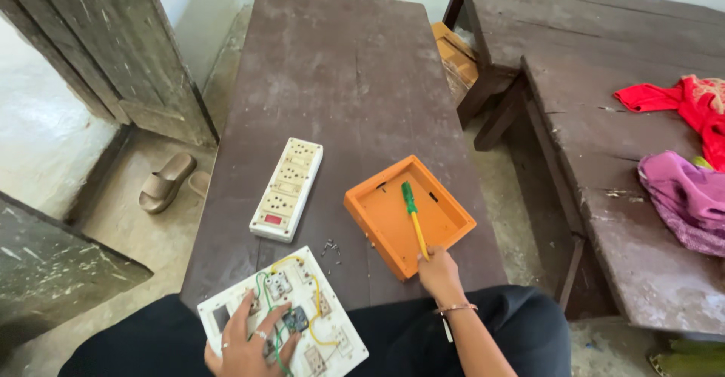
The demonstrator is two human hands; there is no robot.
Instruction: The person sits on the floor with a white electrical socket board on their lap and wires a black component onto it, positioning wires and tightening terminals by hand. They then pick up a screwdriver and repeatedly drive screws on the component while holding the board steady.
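Worn brown wooden table (355,83): left hand (245,347) pins the white wired switch plate (283,316), opened from the orange plastic box (408,215) ahead; right hand (440,273) grips a green-and-yellow screwdriver (414,217); loose screws (330,249) between.

Seated, legs in dark trousers at the frame's lower edge, a person works with both bare hands. The left hand (245,347) lies palm-down, fingers spread, rings visible. The right hand (439,273), bangle at the wrist, reaches forward with fingers pinched closed.
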